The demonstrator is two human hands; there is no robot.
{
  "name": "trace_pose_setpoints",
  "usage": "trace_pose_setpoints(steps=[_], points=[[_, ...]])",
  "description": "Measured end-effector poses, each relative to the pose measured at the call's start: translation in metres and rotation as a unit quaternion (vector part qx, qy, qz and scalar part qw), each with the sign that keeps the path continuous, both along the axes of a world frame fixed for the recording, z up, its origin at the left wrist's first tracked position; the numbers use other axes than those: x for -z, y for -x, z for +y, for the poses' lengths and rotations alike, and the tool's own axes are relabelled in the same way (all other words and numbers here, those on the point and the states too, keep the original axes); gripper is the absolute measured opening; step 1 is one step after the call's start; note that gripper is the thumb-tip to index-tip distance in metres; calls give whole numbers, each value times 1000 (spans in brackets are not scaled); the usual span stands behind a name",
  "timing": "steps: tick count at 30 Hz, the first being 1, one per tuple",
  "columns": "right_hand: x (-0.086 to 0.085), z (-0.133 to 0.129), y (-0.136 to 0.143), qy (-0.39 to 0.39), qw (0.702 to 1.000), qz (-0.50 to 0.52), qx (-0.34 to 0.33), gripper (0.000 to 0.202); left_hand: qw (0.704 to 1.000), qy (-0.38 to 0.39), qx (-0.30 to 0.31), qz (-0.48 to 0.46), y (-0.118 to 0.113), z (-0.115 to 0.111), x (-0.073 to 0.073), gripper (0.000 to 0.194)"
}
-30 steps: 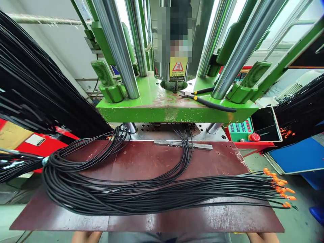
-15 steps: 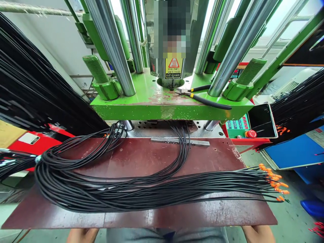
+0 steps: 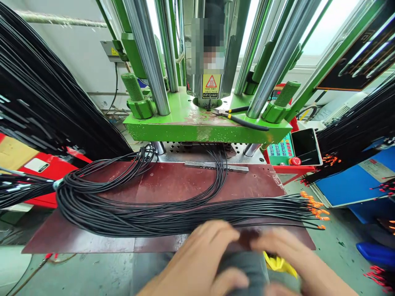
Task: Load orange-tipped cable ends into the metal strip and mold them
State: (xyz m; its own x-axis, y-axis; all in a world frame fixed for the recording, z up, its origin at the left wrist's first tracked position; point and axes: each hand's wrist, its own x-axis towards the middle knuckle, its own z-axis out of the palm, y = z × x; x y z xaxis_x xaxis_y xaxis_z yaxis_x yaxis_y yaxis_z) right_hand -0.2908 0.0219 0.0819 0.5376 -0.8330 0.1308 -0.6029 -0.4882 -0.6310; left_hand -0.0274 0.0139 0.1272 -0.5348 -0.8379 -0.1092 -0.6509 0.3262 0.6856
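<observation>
My left hand [image 3: 200, 257] is raised over the front edge of the brown board [image 3: 240, 185], fingers curved and thumb apart. Nothing shows in it. To its right, my right hand [image 3: 286, 250] is blurred, its fingers bent and away from the thumb, with nothing visible in it. The two hands face each other with a gap between them. Just behind them a bundle of black cables [image 3: 148, 216] with orange-tipped ends [image 3: 313, 205] lies across the board. Several cables curve back under the green press plate [image 3: 203, 132]. A slotted metal bar [image 3: 216, 167] lies beneath those cables.
Black-handled pliers [image 3: 243, 121] rest on the press plate, below a high-temperature warning label [image 3: 211, 86]. A keypad panel [image 3: 279, 154] with a red stop button [image 3: 294, 161] stands at right. Hanging black cables [image 3: 61, 90] flank the press. Yellow material [image 3: 280, 263] shows under my right hand.
Both hands have come up from below the board's front edge and moved inward towards each other. The view has shifted slightly. The cables and metal bar keep their places on the board.
</observation>
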Motion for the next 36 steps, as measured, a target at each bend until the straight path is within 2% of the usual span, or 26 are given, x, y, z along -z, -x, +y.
trace_pose_setpoints(steps=[2, 3, 5, 7, 9, 12, 14, 17, 23, 27, 29, 32, 36], points=[[-5, -31, -17, 116, 991, 65, 35, 55, 993, 114, -13, -39, 34, -27, 7, 52], [-4, -46, -22, 137, 986, 91, 29, 58, 986, 149, -16, -75, 44, -36, 14, 51], [2, -70, -22, 146, 982, 121, 17, 53, 971, 191, -20, -143, 49, -47, 28, 40], [8, -81, -16, 134, 982, 136, 10, 49, 958, 212, -20, -190, 37, -46, 37, 34], [12, -84, -10, 131, 981, 143, 13, 51, 949, 229, -21, -217, 14, -39, 39, 36], [12, -86, -10, 139, 979, 148, 29, 54, 935, 252, -28, -247, -29, -30, 34, 46], [11, -89, -17, 144, 977, 150, 43, 54, 928, 258, -34, -266, -52, -32, 30, 53], [10, -94, -28, 155, 974, 155, 53, 55, 940, 222, -48, -255, -70, -43, 22, 53], [11, -87, -24, 140, 975, 167, 49, 56, 988, 72, -39, -130, -78, -49, 8, 26], [1, -86, -23, 107, 983, 146, 33, 49, 995, -16, -99, -5, -79, -46, 7, 15], [-8, -87, -35, 78, 990, 120, -1, 44, 990, -39, -134, 33, -79, -47, 9, 20], [-21, -86, -67, 51, 995, 78, -40, 40, 986, -48, -158, 33, -77, -50, 11, 32], [-25, -86, -109, 42, 996, 51, -60, 27, 986, -43, -159, 34, -76, -50, 10, 29]])
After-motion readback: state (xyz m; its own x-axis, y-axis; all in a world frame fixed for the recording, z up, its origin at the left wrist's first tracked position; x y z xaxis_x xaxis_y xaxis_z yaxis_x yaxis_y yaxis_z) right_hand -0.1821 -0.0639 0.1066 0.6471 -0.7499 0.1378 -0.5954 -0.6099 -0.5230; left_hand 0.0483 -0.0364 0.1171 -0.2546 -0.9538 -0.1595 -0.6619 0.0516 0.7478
